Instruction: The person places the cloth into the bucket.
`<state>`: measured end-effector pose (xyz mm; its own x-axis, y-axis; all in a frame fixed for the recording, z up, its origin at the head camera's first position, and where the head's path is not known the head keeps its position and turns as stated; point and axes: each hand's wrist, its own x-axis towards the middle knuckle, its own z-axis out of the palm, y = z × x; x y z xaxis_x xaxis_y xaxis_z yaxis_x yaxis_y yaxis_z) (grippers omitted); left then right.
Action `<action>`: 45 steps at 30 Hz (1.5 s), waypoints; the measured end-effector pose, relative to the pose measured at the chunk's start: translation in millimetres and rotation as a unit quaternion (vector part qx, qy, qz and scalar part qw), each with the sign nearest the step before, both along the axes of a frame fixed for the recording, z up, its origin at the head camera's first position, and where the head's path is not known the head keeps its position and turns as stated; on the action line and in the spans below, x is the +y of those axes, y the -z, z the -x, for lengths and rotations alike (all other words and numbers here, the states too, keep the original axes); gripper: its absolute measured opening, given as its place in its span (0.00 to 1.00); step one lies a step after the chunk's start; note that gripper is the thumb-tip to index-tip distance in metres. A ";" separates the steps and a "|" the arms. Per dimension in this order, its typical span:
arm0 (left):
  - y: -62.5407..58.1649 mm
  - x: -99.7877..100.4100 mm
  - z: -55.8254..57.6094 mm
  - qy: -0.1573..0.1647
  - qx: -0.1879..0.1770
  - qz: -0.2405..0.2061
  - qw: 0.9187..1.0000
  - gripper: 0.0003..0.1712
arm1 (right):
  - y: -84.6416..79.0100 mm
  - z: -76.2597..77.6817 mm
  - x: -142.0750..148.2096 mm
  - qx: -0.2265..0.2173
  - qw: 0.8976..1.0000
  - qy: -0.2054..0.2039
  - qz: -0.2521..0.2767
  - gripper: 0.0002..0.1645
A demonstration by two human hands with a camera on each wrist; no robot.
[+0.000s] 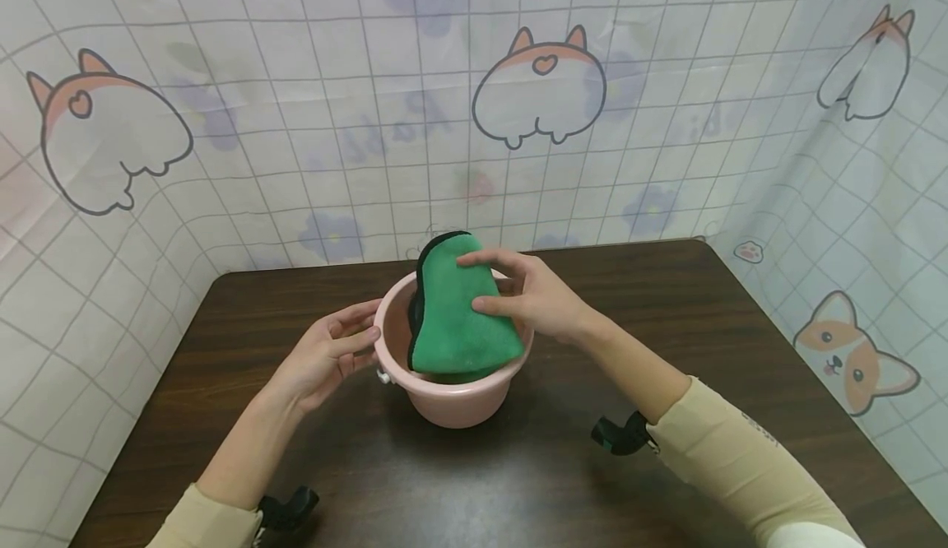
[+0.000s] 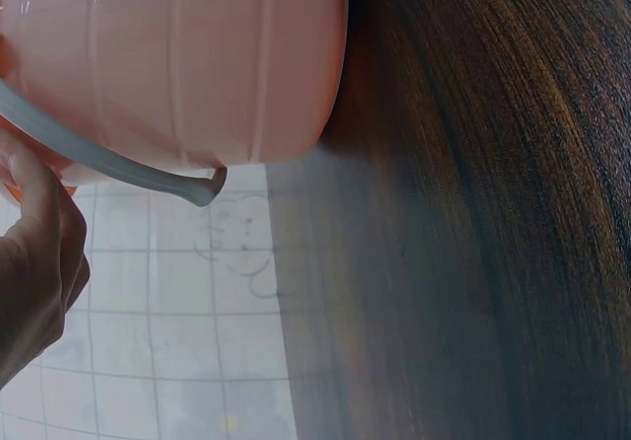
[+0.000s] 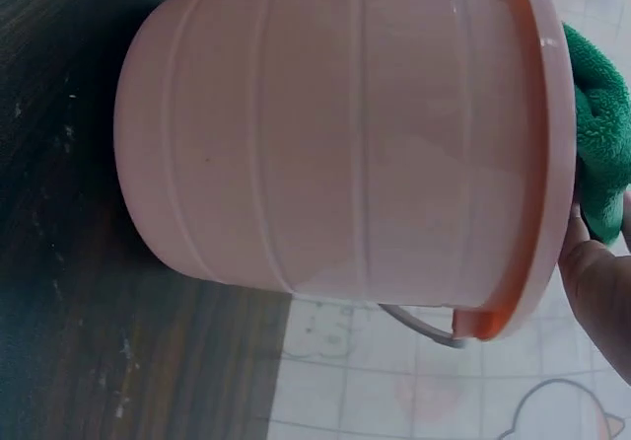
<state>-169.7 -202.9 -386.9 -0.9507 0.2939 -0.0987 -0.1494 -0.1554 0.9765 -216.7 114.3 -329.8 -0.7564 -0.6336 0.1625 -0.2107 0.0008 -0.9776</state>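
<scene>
A pink plastic bucket (image 1: 457, 405) stands upright on the table, with a folded green towel (image 1: 461, 318) edged in black sticking up out of its mouth. My right hand (image 1: 546, 299) grips the towel's right side, thumb on the near face and fingers spread over its upper part. At the bucket's left rim my left hand (image 1: 330, 354) holds on with thumb and fingers. The bucket's grey handle (image 2: 118, 164) hangs down along its side in the left wrist view. From the right wrist, fuzzy towel folds (image 3: 603, 129) show above the rim. The towel's lower end is hidden inside the bucket.
The dark brown wooden table (image 1: 459, 490) has its far edge just behind the bucket. A white gridded curtain (image 1: 415, 137) with cartoon corgis surrounds the back and sides. Black wrist mounts (image 1: 622, 434) stick out from both sleeves above the tabletop.
</scene>
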 end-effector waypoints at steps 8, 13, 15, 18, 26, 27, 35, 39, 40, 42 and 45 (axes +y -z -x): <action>0.5 -0.2 -0.2 -0.001 0.000 0.000 1.000 0.34 | 6.0 1.0 -1.4 -0.006 1.000 0.001 -0.022 0.30; 0.4 0.1 -0.6 0.000 -0.002 -0.002 1.000 0.34 | 5.9 1.6 -4.9 0.015 0.997 0.001 -0.074 0.29; 0.3 0.2 -0.5 0.000 -0.002 -0.002 1.000 0.34 | 5.4 2.2 -6.8 0.020 0.996 0.000 -0.092 0.29; 0.2 0.0 -0.2 0.001 -0.001 -0.001 1.000 0.34 | 4.3 3.0 -9.6 0.022 0.993 -0.006 -0.114 0.29; 0.3 -0.4 -0.8 0.000 -0.005 -0.001 1.000 0.33 | 3.5 5.5 -19.6 0.015 0.987 -0.053 -0.151 0.33; 0.4 -0.5 -1.0 0.001 -0.005 -0.001 1.000 0.33 | 3.7 5.9 -20.9 0.011 0.986 -0.065 -0.152 0.34; 0.7 -1.3 -0.6 0.001 -0.006 -0.010 1.000 0.33 | 2.9 7.3 -25.7 0.018 0.972 -0.091 -0.216 0.38; 0.4 -1.5 0.0 0.002 -0.004 -0.011 1.000 0.33 | 1.8 6.7 -27.2 0.073 0.957 -0.082 -0.269 0.38; 0.3 -1.5 0.1 0.002 -0.004 -0.010 1.000 0.33 | 1.6 6.0 -27.7 0.086 0.952 -0.079 -0.282 0.38; 0.0 -1.5 0.0 0.003 -0.004 -0.009 1.000 0.33 | 0.9 4.7 -28.4 0.116 0.942 -0.072 -0.305 0.38; -0.1 -1.8 -0.7 0.001 -0.003 -0.003 1.000 0.33 | -0.9 1.6 -27.2 0.142 0.933 -0.066 -0.323 0.38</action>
